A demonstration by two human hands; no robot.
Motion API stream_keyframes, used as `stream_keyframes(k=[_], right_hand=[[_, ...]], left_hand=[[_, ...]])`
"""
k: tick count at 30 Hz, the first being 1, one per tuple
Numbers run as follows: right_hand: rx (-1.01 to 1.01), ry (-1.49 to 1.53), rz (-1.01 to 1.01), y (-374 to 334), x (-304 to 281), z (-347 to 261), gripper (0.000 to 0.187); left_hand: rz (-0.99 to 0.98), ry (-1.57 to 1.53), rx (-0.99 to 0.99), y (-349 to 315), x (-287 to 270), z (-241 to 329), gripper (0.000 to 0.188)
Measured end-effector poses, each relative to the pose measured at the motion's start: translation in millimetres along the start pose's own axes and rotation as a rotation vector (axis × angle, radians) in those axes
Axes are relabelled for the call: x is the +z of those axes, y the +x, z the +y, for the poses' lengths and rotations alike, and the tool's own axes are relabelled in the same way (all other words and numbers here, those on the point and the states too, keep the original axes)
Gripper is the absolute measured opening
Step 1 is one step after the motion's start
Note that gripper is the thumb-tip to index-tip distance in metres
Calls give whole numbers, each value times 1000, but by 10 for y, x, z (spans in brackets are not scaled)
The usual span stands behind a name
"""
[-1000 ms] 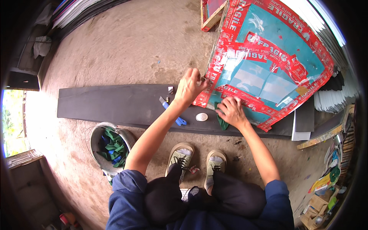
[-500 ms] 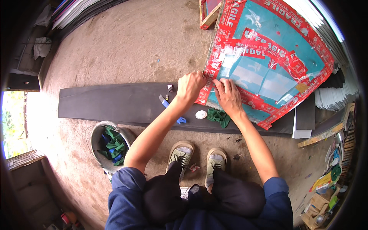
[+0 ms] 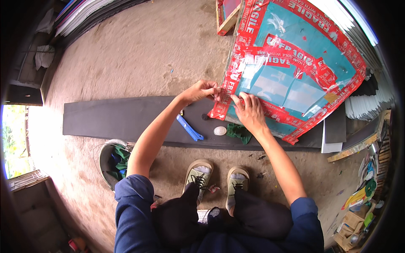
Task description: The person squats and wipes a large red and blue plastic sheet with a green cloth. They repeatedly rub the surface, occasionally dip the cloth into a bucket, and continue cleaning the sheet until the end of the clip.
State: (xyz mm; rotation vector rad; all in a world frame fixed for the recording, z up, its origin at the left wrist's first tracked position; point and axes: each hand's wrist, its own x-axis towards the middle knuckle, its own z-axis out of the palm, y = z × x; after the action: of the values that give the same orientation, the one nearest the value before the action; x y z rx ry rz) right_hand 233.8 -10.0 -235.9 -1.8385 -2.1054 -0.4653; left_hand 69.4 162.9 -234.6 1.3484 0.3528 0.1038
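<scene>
A large flat teal panel [image 3: 295, 99], wrapped in clear plastic and edged with red-and-white tape [image 3: 228, 86], leans over the right part of a long dark board. At the panel's left edge my left hand [image 3: 202, 90] is closed in a pinch against the tape; what its fingertips hold is too small to make out. My right hand [image 3: 249, 110] rests on the panel's lower left area, fingers bent and apart. Below the hands lie a blue-handled cutter [image 3: 190, 128], a white round disc [image 3: 220, 130] and a crumpled green cloth [image 3: 239, 133].
The long dark board [image 3: 114, 118] runs across the floor. A metal bucket [image 3: 105, 168] of green and blue cloths stands left of my feet. A wooden frame [image 3: 230, 21] is behind the panel; stacked white sheets [image 3: 367, 105] and a cluttered shelf [image 3: 352, 227] stand at right.
My left hand has dropped slightly and turned from a fist into a pinch at the panel's edge. My right hand stays on the panel. The view has shifted a little.
</scene>
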Motion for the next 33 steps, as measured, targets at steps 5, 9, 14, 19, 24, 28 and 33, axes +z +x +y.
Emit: stream_keyframes(k=[5, 9, 14, 19, 24, 28, 33], right_hand=[[-1, -1, -2, 11, 18, -24, 45], [37, 25, -12, -20, 20, -50, 47], [51, 14, -47, -22, 22, -94, 46], [24, -5, -64, -69, 38, -84, 46], [48, 45, -56, -75, 37, -101, 46], [26, 86, -57, -114, 13, -57, 41], [-87, 233, -73, -260, -28, 45, 24]], left_hand=[[397, -541, 78, -317, -231, -326, 25], [445, 202, -144, -770, -361, -439, 24], [645, 1071, 27, -805, -5, -729, 13], [600, 1357, 107, -719, 236, -992, 11], [489, 1388, 147, -714, 210, -1060, 13], [558, 1137, 66, -691, 208, -951, 13], [677, 811, 22, -751, -20, -835, 15]])
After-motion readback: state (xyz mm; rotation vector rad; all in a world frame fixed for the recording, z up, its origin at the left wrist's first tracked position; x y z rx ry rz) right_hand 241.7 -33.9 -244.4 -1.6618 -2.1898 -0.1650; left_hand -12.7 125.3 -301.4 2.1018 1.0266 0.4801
